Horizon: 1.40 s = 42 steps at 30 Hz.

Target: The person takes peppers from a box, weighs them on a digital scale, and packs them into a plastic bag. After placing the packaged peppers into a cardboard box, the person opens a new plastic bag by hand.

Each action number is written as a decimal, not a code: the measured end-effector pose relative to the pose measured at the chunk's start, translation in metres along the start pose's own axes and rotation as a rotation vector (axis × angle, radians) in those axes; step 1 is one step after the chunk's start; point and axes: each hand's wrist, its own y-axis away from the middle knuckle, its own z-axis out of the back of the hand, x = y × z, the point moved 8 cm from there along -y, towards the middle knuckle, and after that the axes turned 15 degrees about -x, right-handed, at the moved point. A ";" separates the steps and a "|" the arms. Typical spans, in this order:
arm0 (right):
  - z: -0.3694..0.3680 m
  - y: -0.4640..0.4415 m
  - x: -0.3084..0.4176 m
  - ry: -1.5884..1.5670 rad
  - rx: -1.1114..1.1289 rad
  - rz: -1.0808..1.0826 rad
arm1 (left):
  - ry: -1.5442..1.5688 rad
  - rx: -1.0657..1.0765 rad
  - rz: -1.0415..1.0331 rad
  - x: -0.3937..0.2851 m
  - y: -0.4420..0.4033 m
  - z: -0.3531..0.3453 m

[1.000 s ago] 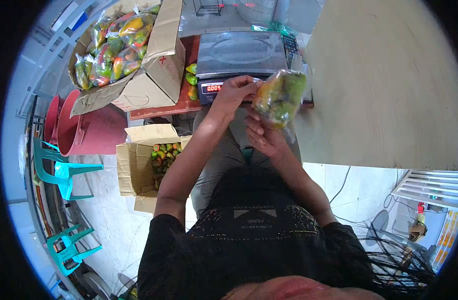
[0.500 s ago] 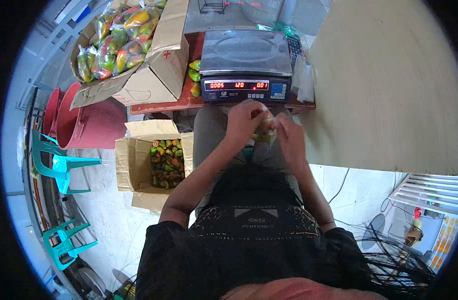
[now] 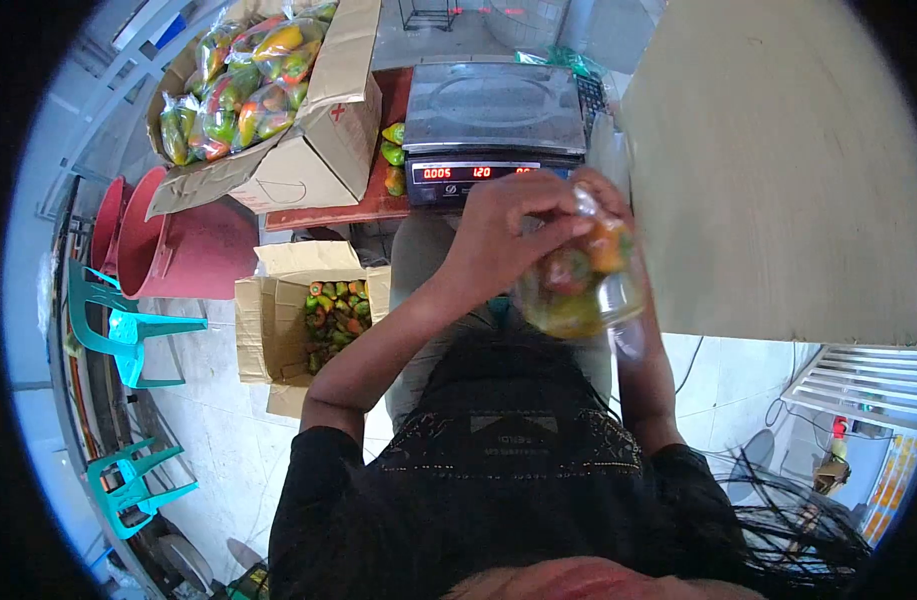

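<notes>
Head view: clear bag of peppers (image 3: 568, 300) held in front of the scale (image 3: 498, 110)

From my distant seat I read left to right. Two teal chairs (image 3: 133, 350) stand on the tiled floor (image 3: 228, 440), the upper one just beside the red tubs (image 3: 203, 250). Next I have an open cardboard box (image 3: 303, 175) heaped with bagged peppers (image 3: 228, 100); below it, a smaller carton (image 3: 263, 330) holds loose peppers (image 3: 336, 312). A few single peppers (image 3: 393, 155) lie on the red table (image 3: 338, 213), close by the scale, whose display (image 3: 468, 173) shows me 0.005 and 1.20, the last figure partly covered.

I see the left hand (image 3: 518, 220) with thumb and fingers brought together on the neck of the clear bag. That bag is over the lap, off the weighing plate, blurred, showing green, yellow and orange. The right hand (image 3: 606, 190) is curled at the bag's top on its far side; its fingers are partly hidden, so I cannot tell whether they grip. Farther right, I see a broad pale board (image 3: 778, 180) and a white slatted rack (image 3: 863, 377).
</notes>
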 end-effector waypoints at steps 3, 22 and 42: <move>-0.020 0.018 -0.058 -0.659 0.203 -0.112 | 0.228 0.014 0.456 0.040 -0.003 -0.013; 0.008 0.057 0.007 1.075 -0.336 0.324 | -0.313 -0.007 0.226 0.110 0.062 -0.040; -0.020 0.062 -0.134 -0.830 -0.206 -0.689 | 0.079 -0.142 0.607 0.124 0.058 -0.015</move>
